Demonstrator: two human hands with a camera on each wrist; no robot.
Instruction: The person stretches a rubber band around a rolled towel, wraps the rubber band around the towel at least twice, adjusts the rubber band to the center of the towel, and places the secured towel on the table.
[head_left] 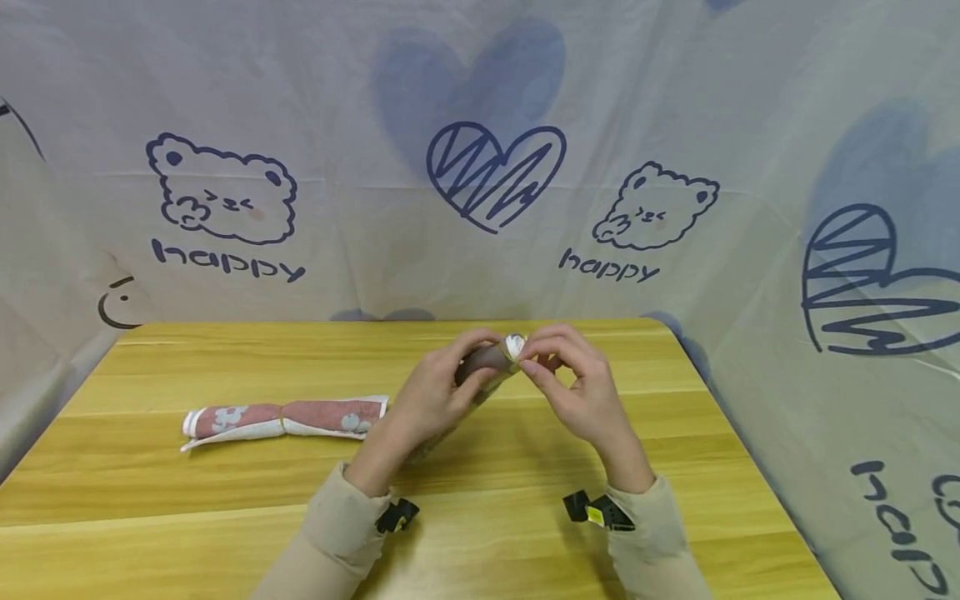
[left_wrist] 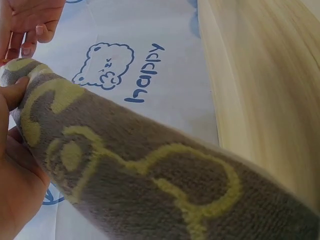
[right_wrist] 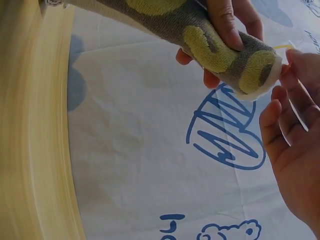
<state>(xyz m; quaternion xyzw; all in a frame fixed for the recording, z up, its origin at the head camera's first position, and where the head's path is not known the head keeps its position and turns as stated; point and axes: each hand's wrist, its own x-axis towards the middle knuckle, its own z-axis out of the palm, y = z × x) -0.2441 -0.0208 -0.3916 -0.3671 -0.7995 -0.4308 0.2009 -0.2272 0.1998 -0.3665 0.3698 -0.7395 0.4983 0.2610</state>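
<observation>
A rolled towel (head_left: pixel 482 360), grey with a yellow-green pattern and a pale end, is held up off the table, tilted. My left hand (head_left: pixel 429 398) grips it near its far end, thumb on one side and fingers round the other. At that end, my right hand (head_left: pixel 583 390) pinches a thin yellow rubber band (right_wrist: pixel 284 46) between thumb and fingers. The band lies at the towel's rim; how far it goes round is hidden. The left wrist view shows the patterned side of the roll (left_wrist: pixel 125 145) running down toward the camera.
A second rolled towel (head_left: pixel 318 417), red with pale figures and a band round its middle, lies on the wooden table (head_left: pixel 225 500) to the left. A printed cloth (head_left: pixel 360 208) hangs behind the table and along its right side.
</observation>
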